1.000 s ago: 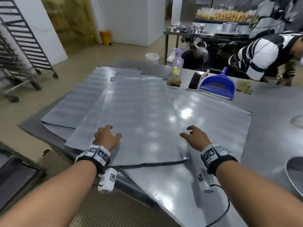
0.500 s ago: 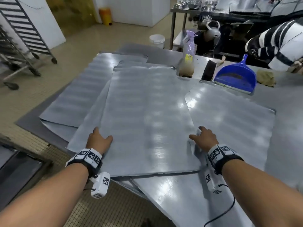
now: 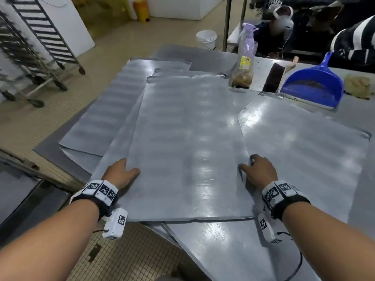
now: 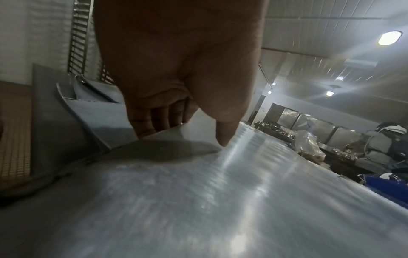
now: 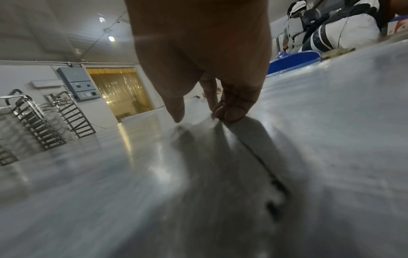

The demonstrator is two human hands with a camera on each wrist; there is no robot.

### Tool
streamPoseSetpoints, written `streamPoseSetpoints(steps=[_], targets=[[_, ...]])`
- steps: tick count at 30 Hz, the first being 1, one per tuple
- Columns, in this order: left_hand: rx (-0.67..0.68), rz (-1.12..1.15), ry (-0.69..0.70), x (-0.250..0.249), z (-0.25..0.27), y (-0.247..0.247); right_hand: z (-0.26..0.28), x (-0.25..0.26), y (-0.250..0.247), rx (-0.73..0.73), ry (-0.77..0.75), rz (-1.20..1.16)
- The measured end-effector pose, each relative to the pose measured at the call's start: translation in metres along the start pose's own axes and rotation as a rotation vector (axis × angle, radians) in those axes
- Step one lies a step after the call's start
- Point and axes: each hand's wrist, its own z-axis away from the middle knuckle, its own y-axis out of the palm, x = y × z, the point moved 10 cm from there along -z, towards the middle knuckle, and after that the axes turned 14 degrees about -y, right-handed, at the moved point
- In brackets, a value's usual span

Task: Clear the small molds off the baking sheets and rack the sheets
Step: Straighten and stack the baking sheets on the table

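I see my two hands on the top baking sheet, a big flat grey metal sheet that lies on a pile of other sheets on the metal table. My left hand grips its left edge: the thumb lies on top and, in the left wrist view, the fingers curl under the edge, which is lifted a little there. My right hand is at the right edge, thumb on top and fingers curled down at the rim (I cannot tell if they go under it). The sheet's near end sticks out past the table edge toward me. Another sheet lies to the right, partly under the top one, and more sheets fan out to the left. At the far side of the table stand a spray bottle, with a plastic bag around its lower part, and a blue dustpan, with a yellowish sponge just beside it. Tall metal racks on wheels stand on the tiled floor far to the left. A white bucket sits on the floor past the table.
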Motion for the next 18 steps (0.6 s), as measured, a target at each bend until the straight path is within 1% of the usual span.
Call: streamPoseSetpoints(steps=[3, 7, 11, 13, 15, 18], targets=[[0.0, 0.027, 0.011, -0.002, -0.005, -0.001, 0.004, 0.002, -0.001, 0.008, 0.028, 0.016], [0.03, 0.132, 0.006, -0.001, -0.019, 0.005, 0.009, 0.003, 0.001, 0.035, 0.067, -0.03], [0.05, 0.326, -0.045, 0.009, -0.031, 0.011, 0.011, 0.008, 0.003, 0.019, 0.062, -0.106], [0.041, 0.421, -0.053, 0.02, -0.045, 0.011, 0.014, 0.014, 0.005, 0.006, 0.062, -0.111], [0.044, 0.475, -0.039, 0.029, -0.061, 0.008, 0.018, 0.021, 0.01, -0.016, 0.077, -0.133], [0.042, 0.543, 0.016, 0.025, -0.059, -0.006, 0.029, 0.032, 0.017, -0.041, 0.103, -0.19]])
